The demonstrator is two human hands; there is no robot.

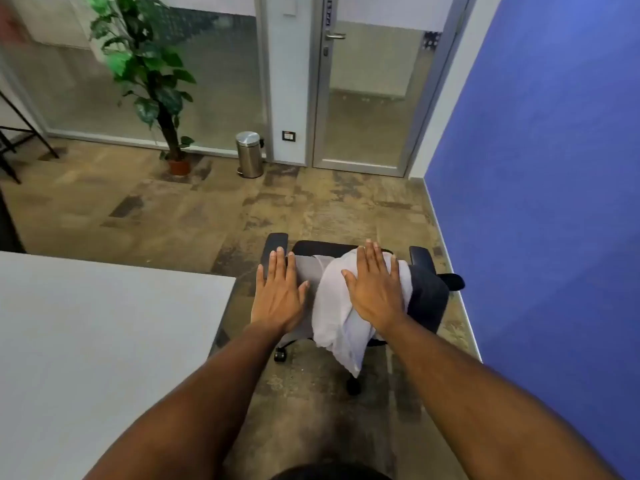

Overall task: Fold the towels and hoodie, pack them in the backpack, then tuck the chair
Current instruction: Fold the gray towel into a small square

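Towel, white and rumpled, drapes over an office chair on mottled brown floor beside a white desk. Both hands are flat and open: right hand above the towel, left hand beside it.

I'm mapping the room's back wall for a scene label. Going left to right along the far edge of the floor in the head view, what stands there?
Potted plant → steel pedal bin → wall socket → glass door → blue wall.

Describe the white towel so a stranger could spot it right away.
Find the black office chair beside the blue wall. The white towel lies draped over its seat, hanging off the near edge, under the right hand; beside it lies grey fabric.
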